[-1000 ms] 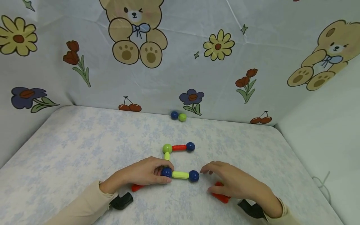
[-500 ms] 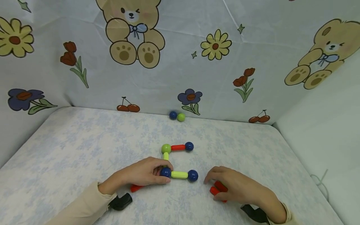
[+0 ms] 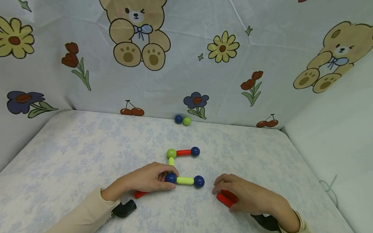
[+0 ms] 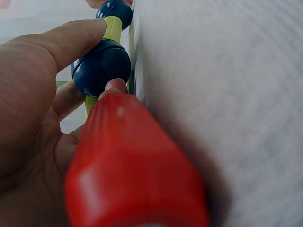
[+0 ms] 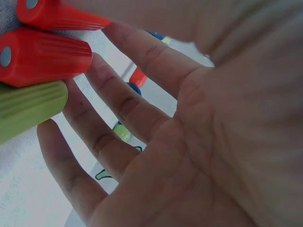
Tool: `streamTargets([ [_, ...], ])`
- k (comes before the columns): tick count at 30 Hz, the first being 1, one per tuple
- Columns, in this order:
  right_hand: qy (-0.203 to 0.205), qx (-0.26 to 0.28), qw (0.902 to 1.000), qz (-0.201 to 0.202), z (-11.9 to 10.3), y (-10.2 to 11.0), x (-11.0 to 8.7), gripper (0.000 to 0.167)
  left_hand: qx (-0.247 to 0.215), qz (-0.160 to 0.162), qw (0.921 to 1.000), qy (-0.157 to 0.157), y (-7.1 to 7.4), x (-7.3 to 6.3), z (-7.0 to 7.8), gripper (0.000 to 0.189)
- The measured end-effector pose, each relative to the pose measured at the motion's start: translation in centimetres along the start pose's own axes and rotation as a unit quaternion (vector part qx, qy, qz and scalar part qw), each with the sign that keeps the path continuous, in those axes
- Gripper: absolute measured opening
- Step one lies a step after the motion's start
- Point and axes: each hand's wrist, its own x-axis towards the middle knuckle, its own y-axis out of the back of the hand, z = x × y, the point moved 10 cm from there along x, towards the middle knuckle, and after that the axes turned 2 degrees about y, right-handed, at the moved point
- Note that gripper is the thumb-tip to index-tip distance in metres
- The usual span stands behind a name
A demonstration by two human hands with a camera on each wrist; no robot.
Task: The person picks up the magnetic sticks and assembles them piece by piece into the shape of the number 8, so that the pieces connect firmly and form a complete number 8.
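In the head view my left hand (image 3: 154, 177) holds a blue ball (image 3: 171, 178) at the corner of a ball-and-stick magnetic build. From that ball a yellow-green magnetic rod (image 3: 185, 181) leads right to another blue ball (image 3: 199, 181). A second yellow-green rod (image 3: 171, 161) runs back to a green ball (image 3: 171, 153), joined by a red rod (image 3: 183, 152) to a blue ball (image 3: 195, 151). A loose-looking red rod (image 4: 132, 165) lies below my left palm. My right hand (image 3: 247, 194) reaches over red rods (image 5: 47, 56) and a yellow-green rod (image 5: 28, 109), fingers extended, fingertips at their ends.
A blue ball (image 3: 178, 119) and a green ball (image 3: 186, 121) sit at the back edge of the pale patterned table (image 3: 102, 139), against a cloth (image 3: 180, 81) printed with bears and flowers. A thin cord (image 3: 330, 187) hangs at the right.
My right hand has moved slightly right and toward me over the red rods, showing more of them. The left hand keeps its hold on the corner ball.
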Motion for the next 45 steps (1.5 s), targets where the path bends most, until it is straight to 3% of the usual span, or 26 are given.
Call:
streamTargets([
  [13, -0.012, -0.028, 0.9991, 0.03, 0.9, 0.7, 0.5, 0.04, 0.009, 0.007, 0.9999, 0.003, 0.0, 0.0, -0.2, 0.026],
  [30, 0.029, -0.065, 0.9947, 0.073, 0.3, 1.4, 1.4, 0.021, 0.007, 0.005, 0.9999, 0.007, 0.0, 0.0, -0.6, 0.027],
  [37, 0.033, -0.045, 0.9955, 0.076, 0.4, 1.4, 1.7, 0.021, 0.007, 0.004, 1.0, 0.005, -0.1, 0.1, -0.5, 0.026],
  [45, 0.06, -0.026, 0.9912, 0.115, 0.2, 2.9, 1.9, 0.018, 0.005, 0.004, 1.0, 0.002, 0.0, 0.1, -0.3, 0.026],
])
